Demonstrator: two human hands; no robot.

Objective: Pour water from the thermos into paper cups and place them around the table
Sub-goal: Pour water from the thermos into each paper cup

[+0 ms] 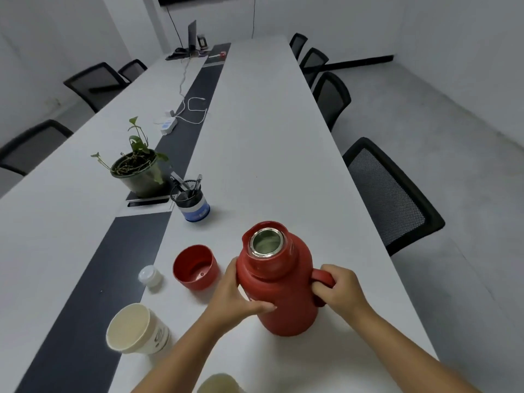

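Note:
A red thermos (279, 282) stands upright on the white table (269, 154), its mouth uncovered and its steel rim showing. My right hand (338, 290) is closed around its handle. Against the left side of its body my left hand (236, 296) presses, thumb and fingers wrapped on it. The red thermos lid (195, 266) rests open side up to the left. Beside the lid lies a small white stopper (150, 276). An empty paper cup (137, 329) stands near left. Another paper cup's rim (219, 384) shows at the bottom edge.
A potted plant (139, 171) and a mesh pen holder (191, 201) stand farther back along the dark centre strip (93, 279). A power strip with white cables (170, 124) lies beyond. Black chairs (391, 194) line both sides of the table.

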